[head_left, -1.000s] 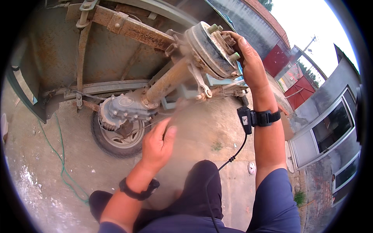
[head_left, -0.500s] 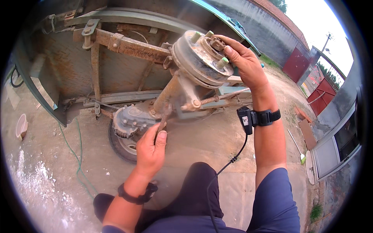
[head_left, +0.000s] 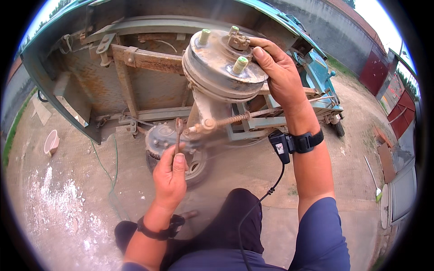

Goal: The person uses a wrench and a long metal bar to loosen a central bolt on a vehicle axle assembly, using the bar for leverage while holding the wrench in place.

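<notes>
A rusty brake drum [head_left: 221, 67] sits at the end of a raised axle, with green-tipped wheel studs [head_left: 240, 64] sticking up from its face. A rusty castle nut [head_left: 238, 41] stands at its hub. My right hand [head_left: 281, 70] reaches over the drum's right side, its thumb and forefinger closed at the nut; its other fingers are partly hidden. Low and left of the drum, my left hand [head_left: 170, 176] grips a slim rusty wrench [head_left: 179, 131] upright. The wrench head is apart from the drum, in front of the grey gear housing [head_left: 160, 135].
A tipped-up vehicle bed [head_left: 90, 86] rises behind, with a rusty leaf spring [head_left: 153, 61] along it. A threaded rod with a spring [head_left: 233, 119] runs below the drum. A wheel [head_left: 196, 167] lies under the housing. A pink basin [head_left: 51, 142] and green hose [head_left: 115, 167] are at left.
The view has shifted, so the drum appears further left and more of the vehicle's front shows. My left hand now holds the wrench more upright. My right hand remains at the hub.
</notes>
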`<state>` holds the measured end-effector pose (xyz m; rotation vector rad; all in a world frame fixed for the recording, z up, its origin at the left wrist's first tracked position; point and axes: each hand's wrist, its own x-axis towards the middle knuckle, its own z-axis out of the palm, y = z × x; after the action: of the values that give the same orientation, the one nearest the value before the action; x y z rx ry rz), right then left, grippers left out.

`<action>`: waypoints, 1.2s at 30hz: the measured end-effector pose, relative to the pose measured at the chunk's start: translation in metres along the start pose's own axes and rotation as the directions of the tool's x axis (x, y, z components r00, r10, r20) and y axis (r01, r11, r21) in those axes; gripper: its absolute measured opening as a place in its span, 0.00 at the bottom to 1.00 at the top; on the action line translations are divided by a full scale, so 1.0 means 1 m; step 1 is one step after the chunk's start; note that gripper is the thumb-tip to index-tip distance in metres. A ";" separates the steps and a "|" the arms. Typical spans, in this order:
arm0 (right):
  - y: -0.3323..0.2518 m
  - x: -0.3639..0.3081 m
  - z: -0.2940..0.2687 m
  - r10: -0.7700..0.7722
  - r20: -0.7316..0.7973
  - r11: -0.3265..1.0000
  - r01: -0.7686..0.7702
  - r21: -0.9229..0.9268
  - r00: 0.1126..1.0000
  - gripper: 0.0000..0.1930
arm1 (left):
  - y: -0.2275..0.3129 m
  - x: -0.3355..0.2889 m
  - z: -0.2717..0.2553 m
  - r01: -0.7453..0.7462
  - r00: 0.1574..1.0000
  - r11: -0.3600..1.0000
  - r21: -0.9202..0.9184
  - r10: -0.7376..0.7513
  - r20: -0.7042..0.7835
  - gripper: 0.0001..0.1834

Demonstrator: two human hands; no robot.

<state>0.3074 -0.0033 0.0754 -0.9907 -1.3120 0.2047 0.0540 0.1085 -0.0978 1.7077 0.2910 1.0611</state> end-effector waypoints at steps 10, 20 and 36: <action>0.006 -0.011 -0.004 -0.217 -0.008 0.960 0.212 -0.183 0.976 0.14 | 0.008 0.003 0.008 0.030 0.999 1.000 0.009 -0.030 -0.032 0.19; 0.007 -0.011 0.004 -0.130 -0.067 0.991 0.127 -0.046 0.989 0.13 | 0.009 -0.001 0.022 0.026 0.999 0.999 0.025 -0.025 -0.048 0.20; 0.002 -0.014 0.017 0.008 -0.163 0.998 0.003 0.069 0.987 0.13 | 0.010 -0.007 0.024 0.015 0.998 0.999 0.040 -0.012 -0.064 0.20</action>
<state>0.2888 -0.0027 0.0631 -0.9310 -1.1471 0.1663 0.0650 0.0847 -0.0940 1.7076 0.3670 1.1081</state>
